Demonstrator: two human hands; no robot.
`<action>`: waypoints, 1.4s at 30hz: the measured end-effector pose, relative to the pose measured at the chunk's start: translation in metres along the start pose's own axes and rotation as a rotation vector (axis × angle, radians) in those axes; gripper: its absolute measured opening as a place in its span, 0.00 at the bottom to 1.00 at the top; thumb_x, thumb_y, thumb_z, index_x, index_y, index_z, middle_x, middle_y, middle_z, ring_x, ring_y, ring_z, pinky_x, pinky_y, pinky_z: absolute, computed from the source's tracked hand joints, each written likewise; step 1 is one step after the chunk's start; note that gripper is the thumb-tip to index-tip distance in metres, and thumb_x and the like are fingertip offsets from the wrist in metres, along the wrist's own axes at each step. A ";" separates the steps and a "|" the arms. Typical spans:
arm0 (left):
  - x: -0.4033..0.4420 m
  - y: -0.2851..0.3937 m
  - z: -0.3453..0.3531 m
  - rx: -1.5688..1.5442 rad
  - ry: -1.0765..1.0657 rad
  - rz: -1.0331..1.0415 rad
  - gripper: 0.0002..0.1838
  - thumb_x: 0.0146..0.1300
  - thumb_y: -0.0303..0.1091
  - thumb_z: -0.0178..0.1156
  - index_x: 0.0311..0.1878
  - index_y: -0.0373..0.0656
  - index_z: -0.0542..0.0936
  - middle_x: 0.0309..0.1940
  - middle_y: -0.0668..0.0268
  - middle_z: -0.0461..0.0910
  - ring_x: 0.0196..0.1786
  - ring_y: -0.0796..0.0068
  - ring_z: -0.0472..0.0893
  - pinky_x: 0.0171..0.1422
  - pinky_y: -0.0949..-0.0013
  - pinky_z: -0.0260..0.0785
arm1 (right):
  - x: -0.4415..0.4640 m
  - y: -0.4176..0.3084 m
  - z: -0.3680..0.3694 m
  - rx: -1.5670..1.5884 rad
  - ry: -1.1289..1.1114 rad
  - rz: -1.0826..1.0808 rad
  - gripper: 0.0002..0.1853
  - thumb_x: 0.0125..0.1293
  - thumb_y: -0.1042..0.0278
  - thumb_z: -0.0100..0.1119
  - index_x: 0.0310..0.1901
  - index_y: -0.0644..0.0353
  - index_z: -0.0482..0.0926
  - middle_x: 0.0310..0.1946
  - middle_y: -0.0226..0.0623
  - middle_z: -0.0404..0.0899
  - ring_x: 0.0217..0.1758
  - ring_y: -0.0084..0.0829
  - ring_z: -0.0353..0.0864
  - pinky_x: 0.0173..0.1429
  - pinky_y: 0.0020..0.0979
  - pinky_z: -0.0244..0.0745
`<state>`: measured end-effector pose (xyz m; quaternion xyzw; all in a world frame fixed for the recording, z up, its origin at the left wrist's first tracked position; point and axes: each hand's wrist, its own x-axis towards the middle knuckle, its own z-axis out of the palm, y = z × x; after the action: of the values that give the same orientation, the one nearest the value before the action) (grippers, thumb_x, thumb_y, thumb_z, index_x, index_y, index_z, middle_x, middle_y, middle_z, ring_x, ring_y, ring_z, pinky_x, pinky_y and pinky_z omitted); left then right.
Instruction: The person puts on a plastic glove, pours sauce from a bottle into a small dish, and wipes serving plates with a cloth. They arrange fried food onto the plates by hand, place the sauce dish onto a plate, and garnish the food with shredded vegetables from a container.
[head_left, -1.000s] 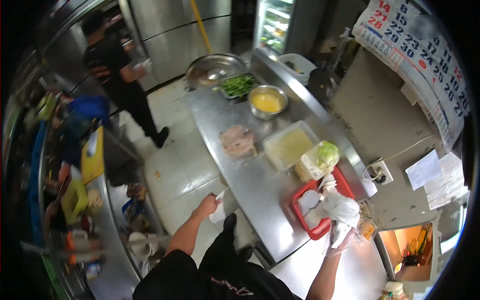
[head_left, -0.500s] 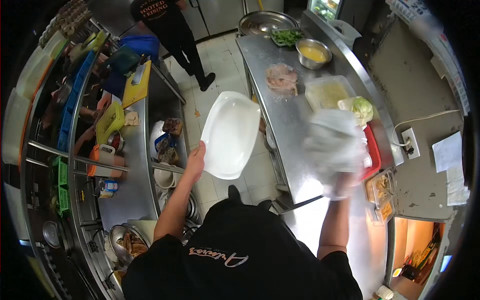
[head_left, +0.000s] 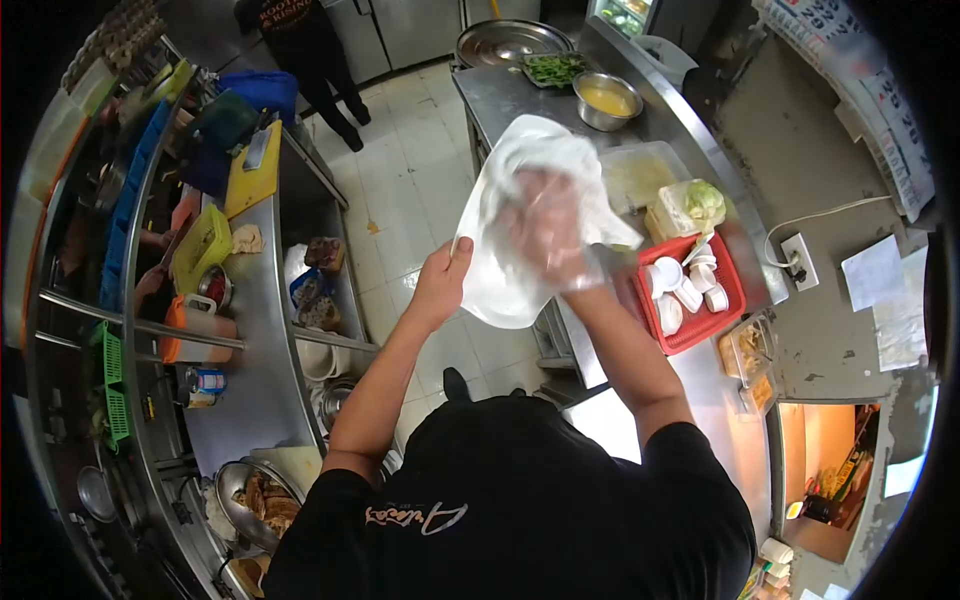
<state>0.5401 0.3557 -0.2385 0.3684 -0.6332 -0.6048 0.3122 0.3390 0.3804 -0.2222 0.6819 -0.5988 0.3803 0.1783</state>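
A white oval platter (head_left: pixel 500 295) hangs over the floor gap, its left edge gripped by my left hand (head_left: pixel 440 284), thumb on top. My right hand (head_left: pixel 548 228), in a clear plastic glove and blurred by motion, presses a white cloth (head_left: pixel 545 145) onto the platter's face. The cloth covers the platter's upper part and drapes to the right. Right of my right forearm, a red basket (head_left: pixel 692 330) holds several small white dishes (head_left: pixel 668 312). Behind the basket sits a cabbage (head_left: pixel 704 203) beside a clear plastic tub (head_left: pixel 640 175).
The steel counter (head_left: pixel 490 95) carries a bowl of yellow liquid (head_left: pixel 608 100) and a tray of greens (head_left: pixel 553 69). Food containers (head_left: pixel 748 352) stand by the wall. Shelving with a yellow board (head_left: pixel 252 178) and an orange-lidded jug (head_left: pixel 200 328) lines the left. A co-worker (head_left: pixel 305 55) stands at the back.
The platter has been raised into full view by my left hand and shifted slightly right. My right hand has brought the cloth from above the red basket onto the platter.
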 end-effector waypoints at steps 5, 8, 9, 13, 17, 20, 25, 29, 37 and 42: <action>-0.011 -0.011 -0.001 0.197 -0.049 0.034 0.29 0.78 0.56 0.43 0.45 0.34 0.77 0.32 0.64 0.79 0.37 0.76 0.75 0.46 0.68 0.70 | -0.017 0.023 -0.027 -0.131 -0.267 0.145 0.29 0.61 0.57 0.59 0.62 0.62 0.73 0.59 0.55 0.73 0.66 0.54 0.67 0.70 0.55 0.61; -0.014 -0.007 0.013 0.211 -0.086 0.029 0.29 0.78 0.55 0.44 0.45 0.33 0.77 0.32 0.61 0.79 0.37 0.75 0.76 0.45 0.67 0.70 | -0.026 0.034 -0.028 -0.234 -0.122 0.114 0.29 0.61 0.60 0.57 0.64 0.64 0.71 0.62 0.55 0.71 0.66 0.53 0.68 0.72 0.52 0.58; -0.012 -0.004 0.017 0.196 -0.090 0.029 0.28 0.78 0.55 0.44 0.45 0.33 0.77 0.31 0.61 0.79 0.37 0.74 0.76 0.45 0.67 0.70 | -0.043 0.025 -0.023 -0.059 -0.161 0.107 0.29 0.60 0.62 0.58 0.63 0.63 0.72 0.62 0.55 0.71 0.66 0.52 0.68 0.73 0.52 0.58; -0.011 -0.002 0.025 0.117 -0.049 0.062 0.28 0.78 0.54 0.45 0.41 0.33 0.77 0.29 0.60 0.79 0.34 0.74 0.75 0.43 0.66 0.69 | -0.040 0.037 -0.049 0.017 -0.263 0.049 0.29 0.63 0.60 0.56 0.65 0.64 0.70 0.64 0.53 0.69 0.70 0.50 0.64 0.76 0.45 0.56; -0.001 0.014 0.031 0.320 -0.028 0.091 0.30 0.77 0.56 0.46 0.39 0.34 0.79 0.30 0.64 0.80 0.33 0.75 0.75 0.41 0.67 0.70 | -0.061 0.026 -0.024 0.371 0.002 0.243 0.28 0.62 0.63 0.58 0.63 0.65 0.72 0.61 0.51 0.73 0.71 0.48 0.65 0.74 0.46 0.60; 0.011 0.017 0.026 0.092 -0.011 -0.009 0.31 0.76 0.57 0.47 0.39 0.33 0.80 0.30 0.67 0.81 0.32 0.78 0.74 0.40 0.69 0.70 | -0.072 -0.036 -0.079 0.255 -0.414 -0.237 0.24 0.56 0.72 0.59 0.57 0.63 0.75 0.56 0.49 0.75 0.66 0.50 0.70 0.72 0.44 0.64; -0.019 0.002 -0.001 -0.077 0.011 -0.148 0.30 0.76 0.57 0.48 0.41 0.34 0.82 0.32 0.66 0.82 0.33 0.79 0.77 0.40 0.70 0.72 | -0.184 0.076 -0.133 0.232 -0.786 -0.074 0.21 0.54 0.71 0.59 0.53 0.53 0.79 0.52 0.36 0.80 0.58 0.37 0.78 0.63 0.36 0.73; -0.068 -0.005 -0.029 -0.058 0.118 -0.165 0.29 0.76 0.57 0.48 0.47 0.37 0.83 0.35 0.66 0.84 0.34 0.79 0.80 0.42 0.70 0.75 | -0.143 0.093 -0.227 -0.210 -0.526 0.150 0.21 0.63 0.66 0.56 0.57 0.63 0.77 0.53 0.46 0.81 0.57 0.42 0.80 0.62 0.37 0.74; -0.219 -0.022 -0.086 0.235 0.363 -0.195 0.29 0.77 0.54 0.46 0.51 0.32 0.78 0.40 0.61 0.82 0.44 0.74 0.77 0.54 0.68 0.70 | -0.086 0.073 -0.187 -0.184 -0.594 0.520 0.28 0.71 0.59 0.56 0.66 0.67 0.70 0.62 0.52 0.76 0.61 0.45 0.78 0.68 0.40 0.68; -0.348 -0.012 -0.105 0.157 0.607 -0.209 0.25 0.78 0.49 0.45 0.47 0.34 0.78 0.37 0.62 0.81 0.42 0.75 0.76 0.51 0.68 0.70 | -0.114 0.006 -0.050 0.157 -0.872 0.079 0.23 0.71 0.57 0.57 0.62 0.63 0.76 0.61 0.46 0.77 0.66 0.41 0.74 0.71 0.37 0.64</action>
<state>0.8153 0.5927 -0.2250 0.6177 -0.5147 -0.4458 0.3934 0.3190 0.4916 -0.2740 0.7667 -0.6128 0.1083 -0.1578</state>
